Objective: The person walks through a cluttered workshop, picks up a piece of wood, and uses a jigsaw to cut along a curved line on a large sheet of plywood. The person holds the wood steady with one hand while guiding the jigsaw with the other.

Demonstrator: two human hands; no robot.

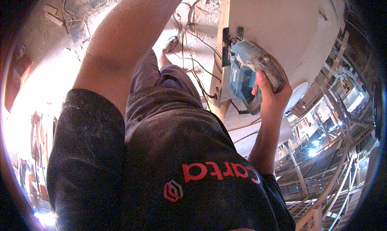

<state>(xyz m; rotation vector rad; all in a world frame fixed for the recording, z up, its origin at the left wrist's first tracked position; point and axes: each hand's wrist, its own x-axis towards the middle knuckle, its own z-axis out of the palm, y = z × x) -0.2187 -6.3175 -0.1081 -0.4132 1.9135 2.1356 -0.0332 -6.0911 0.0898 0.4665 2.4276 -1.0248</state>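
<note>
My right hand (277,94) is closed around the rear handle of a teal and grey power jigsaw (246,67). My thumb lies along the side of the handle. The saw's dark base plate (226,47) lines up with the wooden edge of a pale worktop (290,25), and the saw body is over that top. I cannot tell whether the blade touches anything. A black cord leaves the saw's lower end near my wrist. My left forearm (133,33) reaches up past the upper edge of the picture, so my left hand is out of sight.
Dark cables (193,67) hang beside the worktop's left edge, some running to a socket (217,90) on its side. Wood offcuts (53,15) lie on the dusty floor at the far left. A wooden framework (318,182) stands at the lower right.
</note>
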